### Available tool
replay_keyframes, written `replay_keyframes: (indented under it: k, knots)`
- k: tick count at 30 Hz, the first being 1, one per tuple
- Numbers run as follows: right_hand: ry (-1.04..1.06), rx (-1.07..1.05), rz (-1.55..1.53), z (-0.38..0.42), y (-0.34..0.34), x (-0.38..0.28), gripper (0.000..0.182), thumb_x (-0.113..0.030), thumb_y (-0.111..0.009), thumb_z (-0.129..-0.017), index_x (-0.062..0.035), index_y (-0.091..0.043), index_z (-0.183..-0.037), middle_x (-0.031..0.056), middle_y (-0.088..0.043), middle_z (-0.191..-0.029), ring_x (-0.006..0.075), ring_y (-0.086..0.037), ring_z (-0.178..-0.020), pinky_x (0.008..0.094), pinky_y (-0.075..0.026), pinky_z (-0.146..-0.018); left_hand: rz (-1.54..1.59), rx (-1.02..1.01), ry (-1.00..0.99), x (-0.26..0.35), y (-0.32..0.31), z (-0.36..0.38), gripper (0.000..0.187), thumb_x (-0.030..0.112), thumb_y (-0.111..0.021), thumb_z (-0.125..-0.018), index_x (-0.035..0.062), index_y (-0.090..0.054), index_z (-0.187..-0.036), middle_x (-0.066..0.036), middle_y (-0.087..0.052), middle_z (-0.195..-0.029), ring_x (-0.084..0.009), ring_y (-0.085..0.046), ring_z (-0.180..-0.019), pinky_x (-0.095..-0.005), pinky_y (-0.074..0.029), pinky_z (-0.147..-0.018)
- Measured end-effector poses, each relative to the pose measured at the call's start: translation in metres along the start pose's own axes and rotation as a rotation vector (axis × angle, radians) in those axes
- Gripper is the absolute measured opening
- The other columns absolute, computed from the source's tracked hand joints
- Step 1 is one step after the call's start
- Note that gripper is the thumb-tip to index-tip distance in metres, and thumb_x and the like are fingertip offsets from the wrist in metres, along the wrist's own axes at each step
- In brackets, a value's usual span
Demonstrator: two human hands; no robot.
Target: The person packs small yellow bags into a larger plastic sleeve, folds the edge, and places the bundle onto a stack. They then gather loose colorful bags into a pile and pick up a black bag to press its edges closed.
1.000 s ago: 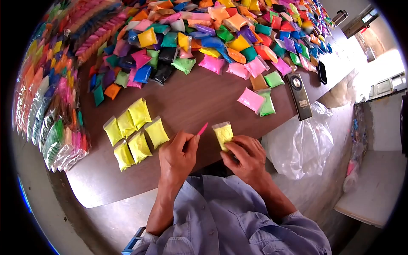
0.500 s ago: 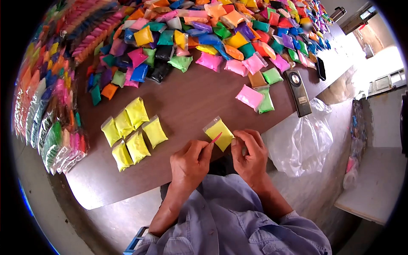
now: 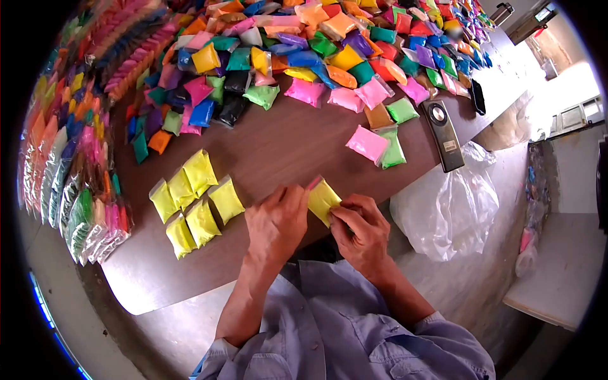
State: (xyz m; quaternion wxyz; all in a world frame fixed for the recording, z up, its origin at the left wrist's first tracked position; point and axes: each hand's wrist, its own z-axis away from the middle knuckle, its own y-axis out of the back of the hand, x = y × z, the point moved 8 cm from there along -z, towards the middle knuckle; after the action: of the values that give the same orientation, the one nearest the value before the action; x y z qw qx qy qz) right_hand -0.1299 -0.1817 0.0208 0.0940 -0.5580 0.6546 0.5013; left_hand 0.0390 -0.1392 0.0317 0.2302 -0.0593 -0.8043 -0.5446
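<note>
A small clear packet filled with bright yellow material [image 3: 324, 201] is at the table's front edge, between my hands. My right hand [image 3: 362, 231] pinches its lower right edge with thumb and fingers. My left hand [image 3: 277, 218] is closed at the packet's upper left side, around a thin pink pointed stick [image 3: 314, 183] whose end shows by the packet's top corner. Most of the stick is hidden by the fingers. To the left, several similar yellow packets [image 3: 202, 223] lie grouped in two rows on the brown table [image 3: 272, 149].
A big heap of colourful packets [image 3: 304, 60] covers the back of the table. Bundled packets in clear bags [image 3: 82, 183] line the left side. A pink packet [image 3: 367, 144], a green packet [image 3: 393, 149] and a dark rectangular device [image 3: 444, 136] lie right. A clear plastic bag [image 3: 446, 212] hangs beyond the edge.
My left hand has moved up to the packet's top left corner with the pink stick. My right hand has shifted slightly left and down, and the packet has tilted.
</note>
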Motion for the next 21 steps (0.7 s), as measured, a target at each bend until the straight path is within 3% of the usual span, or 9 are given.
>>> replay_keyframes:
  k: [5, 7, 16, 19, 21]
  knots:
    - [-0.004, -0.004, -0.003, 0.001, 0.001, 0.001, 0.021, 0.004, -0.086, -0.082, -0.0036, -0.078, -0.100, 0.0123, -0.069, -0.108, 0.0228, -0.073, -0.074, 0.0343, -0.058, -0.067, 0.087, -0.025, -0.054, 0.023, 0.005, 0.007, 0.015, 0.017, -0.078, -0.098, 0.0099, -0.069, -0.089, -0.008, -0.072, -0.085, -0.0336, -0.072, -0.069, -0.0435, -0.055, -0.059]
    - [-0.034, -0.001, -0.029, 0.000, 0.001, 0.002, 0.024, -0.001, -0.088, -0.080, -0.0067, -0.078, -0.100, 0.0123, -0.072, -0.104, 0.0305, -0.073, -0.088, 0.0381, -0.059, -0.072, 0.137, -0.066, -0.064, 0.025, -0.001, 0.010, 0.015, 0.018, -0.078, -0.099, 0.0102, -0.070, -0.089, -0.007, -0.071, -0.085, -0.0334, -0.072, -0.069, -0.0435, -0.055, -0.059]
    - [-0.053, 0.001, -0.045, 0.000, 0.000, 0.004, 0.024, 0.000, -0.088, -0.079, -0.0067, -0.077, -0.100, 0.0117, -0.071, -0.103, 0.0301, -0.073, -0.087, 0.0384, -0.059, -0.072, -0.073, -0.062, -0.011, 0.006, -0.009, -0.015, 0.017, 0.021, -0.077, -0.099, 0.0104, -0.068, -0.087, -0.009, -0.071, -0.081, -0.0345, -0.072, -0.072, -0.0449, -0.056, -0.061]
    - [-0.048, 0.010, -0.041, 0.000, 0.001, 0.002, 0.024, 0.000, -0.088, -0.079, -0.0067, -0.077, -0.099, 0.0114, -0.071, -0.103, 0.0300, -0.073, -0.086, 0.0383, -0.059, -0.072, 0.034, -0.041, 0.012, 0.011, 0.001, -0.009, 0.015, 0.018, -0.078, -0.098, 0.0102, -0.069, -0.088, -0.009, -0.070, -0.081, -0.0352, -0.072, -0.072, -0.0453, -0.056, -0.062]
    - [-0.011, 0.009, -0.036, -0.004, 0.000, 0.001, 0.023, 0.002, -0.087, -0.081, -0.0048, -0.077, -0.100, 0.0126, -0.071, -0.104, 0.0280, -0.073, -0.084, 0.0367, -0.059, -0.071, 0.182, -0.076, -0.083, 0.025, -0.001, -0.001, 0.015, 0.016, -0.079, -0.097, 0.0097, -0.068, -0.089, -0.010, -0.071, -0.082, -0.0353, -0.072, -0.072, -0.0454, -0.056, -0.062]
